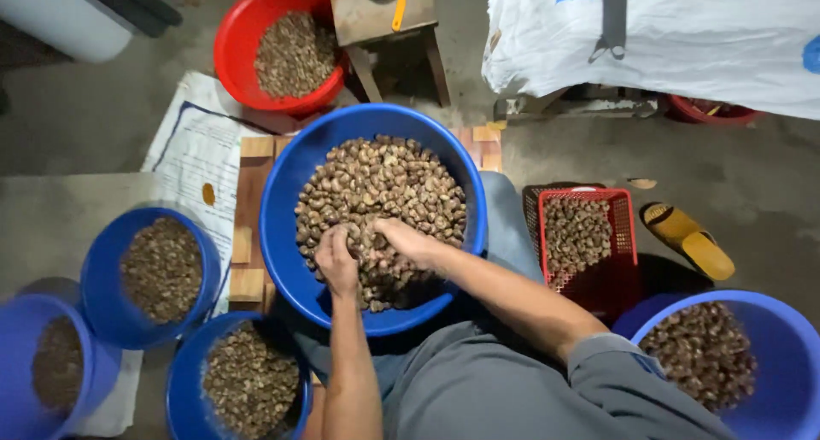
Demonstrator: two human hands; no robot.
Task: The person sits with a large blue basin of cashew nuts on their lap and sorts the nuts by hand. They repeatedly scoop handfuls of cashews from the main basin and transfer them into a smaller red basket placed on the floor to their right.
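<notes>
Left hand (336, 261): my fingers clenched on nuts (384, 184).
Right hand (406, 239): my fingers curled into nuts, grip unclear.
Basin (282, 192): blue, between my knees.

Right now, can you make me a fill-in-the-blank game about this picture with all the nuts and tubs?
1. Both hands, the left hand and the right hand, dig into the big ____ basin of brown nuts.
2. The square crate at the person's right is coloured ____.
3. A yellow ____ lies on the floor beside that crate.
4. The round red tub at the top holds ____.

Missing words: blue; red; sandal; nuts
</notes>
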